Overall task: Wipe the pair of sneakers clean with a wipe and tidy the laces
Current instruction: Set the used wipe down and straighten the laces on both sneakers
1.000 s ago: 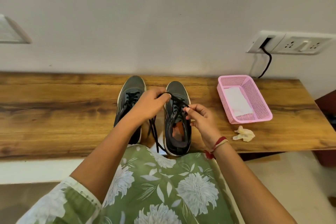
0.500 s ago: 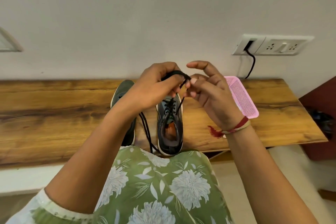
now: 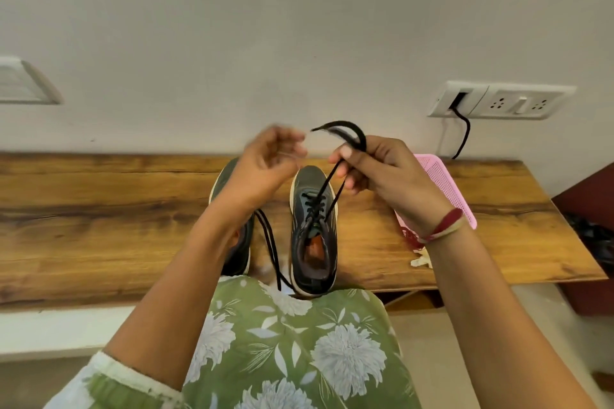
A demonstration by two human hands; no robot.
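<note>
Two dark grey sneakers stand side by side on the wooden bench, toes to the wall. The right sneaker is in full sight; the left sneaker is mostly hidden behind my left forearm. My right hand pinches a loop of the black lace, raised above the right sneaker, and two strands run down to its eyelets. My left hand hovers just left of the loop, fingers curled and blurred by motion. More black lace strands trail between the sneakers to the bench's front edge.
A pink mesh basket sits on the bench to the right, partly behind my right wrist. A crumpled used wipe lies in front of it. A wall socket with a black cable is above the basket.
Both hands rose from the right sneaker with its lace. The loop that my left hand gripped is now in my right hand, and the left hand has drawn away from it.
</note>
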